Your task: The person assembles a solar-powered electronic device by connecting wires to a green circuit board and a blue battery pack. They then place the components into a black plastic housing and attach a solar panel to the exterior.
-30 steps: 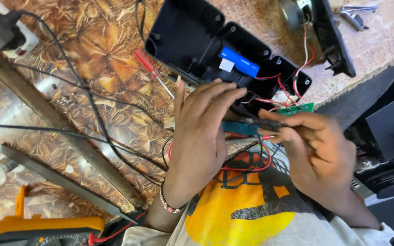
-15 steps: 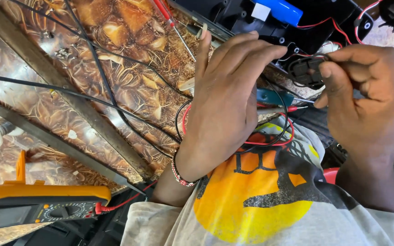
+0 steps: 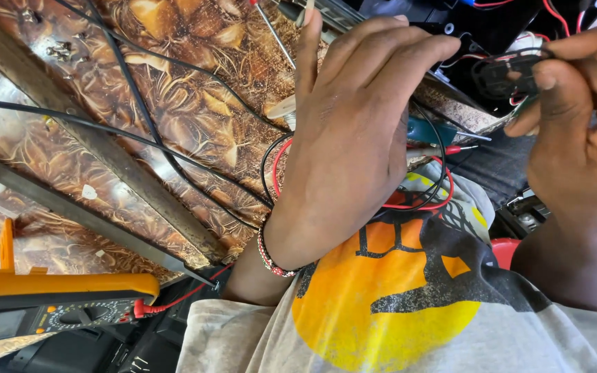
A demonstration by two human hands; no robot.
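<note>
A patterned brown worktable (image 3: 139,103) filled the view. The left hand (image 3: 354,138), fingers loosely spread, covered red and black leads (image 3: 431,197). The right hand (image 3: 578,131) pinched a small black wired part (image 3: 502,74) above the table edge, seemingly mid-probing; steady contact seemed needed next.

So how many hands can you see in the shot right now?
2. The left hand is raised in the middle over the patterned table; the right hand at the right edge pinches a small black part. No others show.

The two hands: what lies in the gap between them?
In the head view, between the left hand and right hand, red and black wires loop over the shirt, with a teal part and red probe tip.
</note>
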